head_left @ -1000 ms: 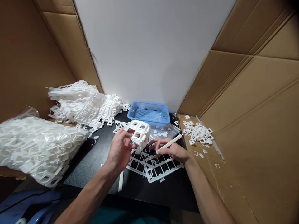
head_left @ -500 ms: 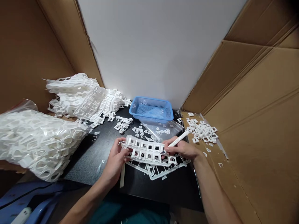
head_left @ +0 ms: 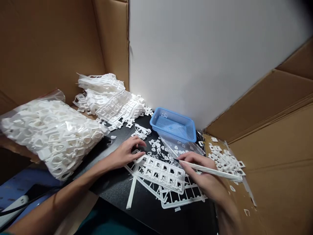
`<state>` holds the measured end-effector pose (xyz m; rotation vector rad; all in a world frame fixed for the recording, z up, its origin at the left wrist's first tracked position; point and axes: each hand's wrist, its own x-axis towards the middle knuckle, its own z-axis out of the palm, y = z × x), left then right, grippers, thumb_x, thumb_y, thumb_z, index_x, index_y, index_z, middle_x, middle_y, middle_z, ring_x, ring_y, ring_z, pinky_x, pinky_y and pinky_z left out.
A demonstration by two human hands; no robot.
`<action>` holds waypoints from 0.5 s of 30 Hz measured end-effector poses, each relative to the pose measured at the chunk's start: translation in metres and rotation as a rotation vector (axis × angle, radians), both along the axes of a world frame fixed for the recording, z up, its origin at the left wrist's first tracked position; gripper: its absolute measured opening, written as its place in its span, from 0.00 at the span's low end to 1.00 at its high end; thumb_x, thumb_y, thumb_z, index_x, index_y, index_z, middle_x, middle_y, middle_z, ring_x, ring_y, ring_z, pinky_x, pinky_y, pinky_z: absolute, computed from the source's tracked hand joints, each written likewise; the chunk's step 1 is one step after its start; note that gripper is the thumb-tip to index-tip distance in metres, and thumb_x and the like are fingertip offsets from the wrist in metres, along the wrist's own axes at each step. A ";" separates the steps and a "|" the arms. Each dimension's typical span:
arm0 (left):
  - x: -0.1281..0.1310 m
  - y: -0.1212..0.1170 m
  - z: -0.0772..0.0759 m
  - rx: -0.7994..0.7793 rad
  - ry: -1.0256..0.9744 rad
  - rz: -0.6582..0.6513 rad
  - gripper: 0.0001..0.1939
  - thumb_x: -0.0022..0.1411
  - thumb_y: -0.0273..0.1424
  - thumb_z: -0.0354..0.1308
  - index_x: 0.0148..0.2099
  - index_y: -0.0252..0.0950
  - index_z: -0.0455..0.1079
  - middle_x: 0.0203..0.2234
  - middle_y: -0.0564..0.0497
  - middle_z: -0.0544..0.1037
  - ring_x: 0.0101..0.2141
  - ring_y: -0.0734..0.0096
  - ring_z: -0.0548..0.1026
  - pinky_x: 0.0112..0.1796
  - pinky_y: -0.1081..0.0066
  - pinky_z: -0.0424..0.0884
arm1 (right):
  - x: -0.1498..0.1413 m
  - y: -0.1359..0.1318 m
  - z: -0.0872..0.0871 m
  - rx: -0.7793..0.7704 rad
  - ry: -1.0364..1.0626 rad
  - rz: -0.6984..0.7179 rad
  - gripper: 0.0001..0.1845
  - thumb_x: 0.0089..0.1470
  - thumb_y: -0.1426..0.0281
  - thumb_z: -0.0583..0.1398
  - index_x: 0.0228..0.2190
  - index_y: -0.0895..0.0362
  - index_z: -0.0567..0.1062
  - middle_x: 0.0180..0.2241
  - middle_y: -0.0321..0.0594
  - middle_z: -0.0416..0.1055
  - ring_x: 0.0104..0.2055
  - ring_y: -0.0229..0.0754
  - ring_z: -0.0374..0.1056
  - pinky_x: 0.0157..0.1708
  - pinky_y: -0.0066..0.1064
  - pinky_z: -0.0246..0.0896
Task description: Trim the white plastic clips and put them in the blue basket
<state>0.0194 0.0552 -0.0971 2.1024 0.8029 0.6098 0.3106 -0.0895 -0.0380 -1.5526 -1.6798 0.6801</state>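
My left hand (head_left: 128, 150) is at the upper left corner of a white plastic frame sheet (head_left: 158, 171), thumb and fingers apart. Its thumb is close to the sheet's edge; I cannot tell whether it touches. The sheet has rows of square parts with openings and lies across other white frames (head_left: 181, 204) on the black table. My right hand (head_left: 205, 176) is closed on a craft knife (head_left: 207, 169) with a thick white handle. The dark tip points left, above the sheet's upper right corner.
A blue mesh basket (head_left: 173, 125) stands at the back, with a clear plastic bag (head_left: 171, 145) and small loose pieces before it. On the left are a full bag of white parts (head_left: 53, 130) and piled sheets (head_left: 112, 101). Cut parts (head_left: 225, 160) lie on cardboard at right.
The sheet has gone from being held up in my left hand to lying on the frames. My left hand has opened. The knife has swung to point left, and the view has turned left.
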 end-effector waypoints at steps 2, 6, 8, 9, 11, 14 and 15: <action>-0.002 0.003 -0.009 0.011 -0.007 -0.056 0.13 0.68 0.40 0.63 0.50 0.39 0.76 0.46 0.47 0.75 0.46 0.60 0.73 0.49 0.62 0.69 | -0.026 0.015 -0.007 0.043 -0.053 0.093 0.09 0.65 0.65 0.63 0.31 0.53 0.77 0.44 0.42 0.80 0.47 0.50 0.76 0.49 0.42 0.72; -0.007 -0.001 -0.020 0.057 0.030 -0.141 0.19 0.65 0.41 0.67 0.55 0.42 0.75 0.50 0.46 0.75 0.52 0.56 0.72 0.54 0.60 0.67 | -0.064 0.041 -0.029 0.067 -0.160 0.233 0.04 0.63 0.72 0.63 0.35 0.53 0.75 0.47 0.40 0.80 0.48 0.48 0.77 0.51 0.41 0.72; -0.008 -0.003 -0.021 0.075 0.049 -0.143 0.18 0.66 0.40 0.67 0.56 0.42 0.75 0.51 0.46 0.74 0.53 0.56 0.72 0.55 0.60 0.67 | -0.072 0.047 -0.040 0.051 -0.177 0.263 0.03 0.65 0.72 0.62 0.37 0.52 0.76 0.47 0.41 0.80 0.48 0.47 0.77 0.49 0.39 0.72; -0.009 -0.004 -0.021 0.078 0.054 -0.143 0.17 0.66 0.40 0.67 0.55 0.42 0.76 0.51 0.46 0.74 0.53 0.56 0.72 0.55 0.60 0.67 | -0.074 0.048 -0.045 0.037 -0.199 0.271 0.04 0.66 0.71 0.61 0.41 0.51 0.77 0.46 0.41 0.80 0.47 0.47 0.78 0.47 0.38 0.73; -0.009 -0.004 -0.021 0.103 0.053 -0.141 0.15 0.66 0.39 0.67 0.52 0.41 0.77 0.50 0.46 0.75 0.53 0.56 0.72 0.55 0.60 0.66 | -0.075 0.049 -0.055 0.051 -0.249 0.284 0.10 0.68 0.71 0.58 0.48 0.51 0.76 0.45 0.42 0.81 0.45 0.48 0.79 0.46 0.39 0.74; -0.009 -0.004 -0.022 0.133 0.068 -0.120 0.15 0.66 0.40 0.67 0.51 0.40 0.77 0.50 0.46 0.75 0.52 0.56 0.73 0.55 0.58 0.65 | -0.075 0.047 -0.067 0.154 -0.299 0.314 0.14 0.69 0.74 0.57 0.53 0.52 0.74 0.47 0.46 0.80 0.47 0.49 0.79 0.46 0.42 0.77; -0.009 -0.004 -0.023 0.132 0.067 -0.114 0.14 0.67 0.40 0.67 0.51 0.40 0.76 0.50 0.46 0.75 0.53 0.55 0.73 0.55 0.58 0.65 | -0.075 0.046 -0.071 0.196 -0.321 0.325 0.13 0.69 0.75 0.56 0.52 0.53 0.73 0.48 0.47 0.80 0.48 0.49 0.79 0.46 0.43 0.78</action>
